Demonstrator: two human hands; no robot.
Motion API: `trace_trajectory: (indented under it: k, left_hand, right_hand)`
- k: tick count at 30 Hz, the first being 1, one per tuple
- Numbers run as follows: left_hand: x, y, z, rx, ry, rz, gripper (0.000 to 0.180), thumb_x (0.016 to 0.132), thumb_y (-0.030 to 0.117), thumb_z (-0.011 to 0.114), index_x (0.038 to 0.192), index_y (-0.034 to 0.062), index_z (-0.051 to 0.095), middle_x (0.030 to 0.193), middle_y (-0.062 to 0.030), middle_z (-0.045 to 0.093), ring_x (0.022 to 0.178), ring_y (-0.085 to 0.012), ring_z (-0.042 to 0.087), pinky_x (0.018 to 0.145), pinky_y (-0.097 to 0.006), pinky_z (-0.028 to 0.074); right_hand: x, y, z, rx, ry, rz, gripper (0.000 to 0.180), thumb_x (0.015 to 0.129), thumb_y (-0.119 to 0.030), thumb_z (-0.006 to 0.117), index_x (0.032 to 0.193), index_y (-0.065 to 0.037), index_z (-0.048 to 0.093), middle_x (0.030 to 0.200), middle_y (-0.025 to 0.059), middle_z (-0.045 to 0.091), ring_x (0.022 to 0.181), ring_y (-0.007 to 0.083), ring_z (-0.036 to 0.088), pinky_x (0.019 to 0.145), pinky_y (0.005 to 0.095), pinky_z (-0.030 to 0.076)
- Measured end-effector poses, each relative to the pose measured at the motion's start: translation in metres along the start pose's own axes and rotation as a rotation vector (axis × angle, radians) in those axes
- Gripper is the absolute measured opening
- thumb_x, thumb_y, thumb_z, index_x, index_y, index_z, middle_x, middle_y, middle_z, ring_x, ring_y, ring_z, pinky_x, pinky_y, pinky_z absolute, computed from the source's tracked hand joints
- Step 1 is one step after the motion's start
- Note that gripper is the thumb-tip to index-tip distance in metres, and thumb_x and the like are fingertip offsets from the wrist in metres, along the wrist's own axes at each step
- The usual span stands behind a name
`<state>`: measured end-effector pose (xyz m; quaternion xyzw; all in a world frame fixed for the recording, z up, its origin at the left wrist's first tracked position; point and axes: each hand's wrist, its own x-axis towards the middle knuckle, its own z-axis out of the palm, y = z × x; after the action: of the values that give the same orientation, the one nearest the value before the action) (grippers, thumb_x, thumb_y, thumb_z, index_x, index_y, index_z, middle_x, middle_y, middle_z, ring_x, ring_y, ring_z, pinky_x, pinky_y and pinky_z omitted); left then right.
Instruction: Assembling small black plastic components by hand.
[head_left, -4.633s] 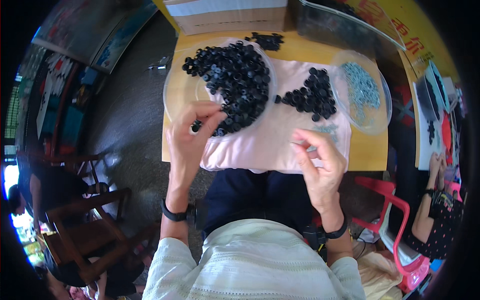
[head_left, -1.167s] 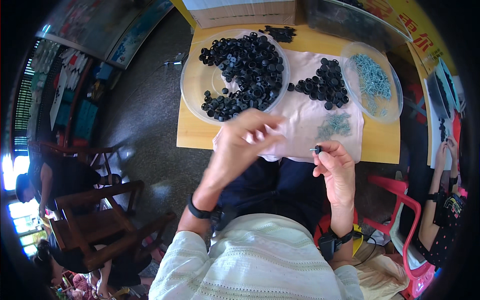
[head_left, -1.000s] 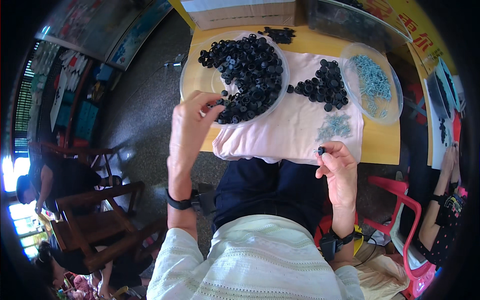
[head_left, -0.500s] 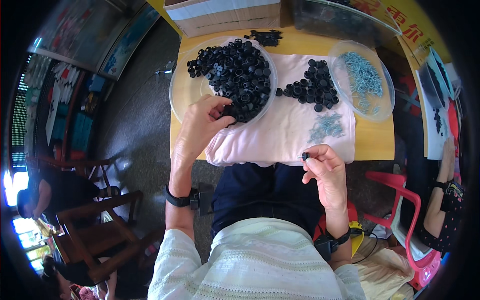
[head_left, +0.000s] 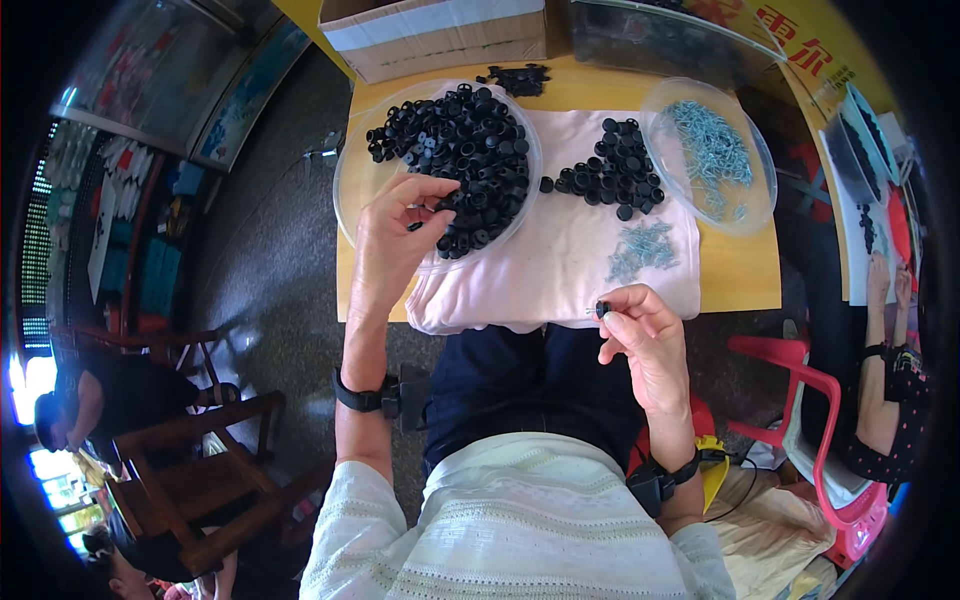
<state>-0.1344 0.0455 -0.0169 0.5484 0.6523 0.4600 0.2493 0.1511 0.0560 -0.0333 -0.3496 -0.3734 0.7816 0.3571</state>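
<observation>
Left hand (head_left: 395, 225) pinched into the heaped dish (head_left: 360, 185), right hand (head_left: 640, 330) gripped one cap (head_left: 602, 309); small done pile (head_left: 610, 180) at 1 o'clock, loads left

The person wears a cream knitted top (head_left: 510, 530) with fine ribbed rows and openwork bands, its sleeves ending above the elbows, and dark navy trousers (head_left: 530, 385). A black band (head_left: 358, 393) circles the left wrist with a small black box (head_left: 412, 395) fixed to it. The right wrist carries a like black band and box (head_left: 655, 480). Both hands are bare, with no rings or gloves
</observation>
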Motion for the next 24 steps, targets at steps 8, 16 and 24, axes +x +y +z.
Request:
trace_trajectory:
  k: [8, 16, 24]
  left_hand:
    - [-0.020, 0.005, 0.008, -0.689, 0.023, -0.137, 0.030, 0.082, -0.006, 0.065, 0.112, -0.0035, 0.059, 0.104, -0.0094, 0.062, 0.096, -0.0132, 0.059, 0.086, -0.027, 0.051]
    - [-0.057, 0.036, 0.054, -0.901, -0.107, -0.001, 0.027, 0.079, -0.010, 0.066, 0.104, 0.0008, 0.060, 0.109, -0.0070, 0.059, 0.098, -0.0125, 0.060, 0.089, -0.025, 0.050]
    - [-0.074, 0.047, 0.065, -0.946, -0.192, 0.054, 0.021, 0.081, -0.009, 0.066, 0.100, 0.0002, 0.061, 0.111, -0.0081, 0.058, 0.100, -0.0137, 0.060, 0.088, -0.027, 0.050]
  right_hand:
    - [-0.008, -0.005, 0.006, -0.014, -0.019, -0.024, 0.018, 0.086, -0.007, 0.065, 0.102, -0.001, 0.062, 0.090, 0.0038, 0.062, 0.076, 0.0070, 0.058, 0.059, 0.0206, 0.053]
    - [-0.011, -0.021, 0.038, -0.245, -0.188, -0.378, 0.020, 0.083, 0.002, 0.063, 0.103, -0.001, 0.061, 0.122, 0.0133, 0.057, 0.105, 0.0128, 0.057, 0.079, 0.0238, 0.053]
    - [-0.032, -0.017, 0.040, -0.321, -0.184, -0.471, 0.018, 0.083, 0.002, 0.063, 0.101, 0.001, 0.061, 0.126, 0.0177, 0.053, 0.108, 0.0167, 0.057, 0.083, 0.0277, 0.053]
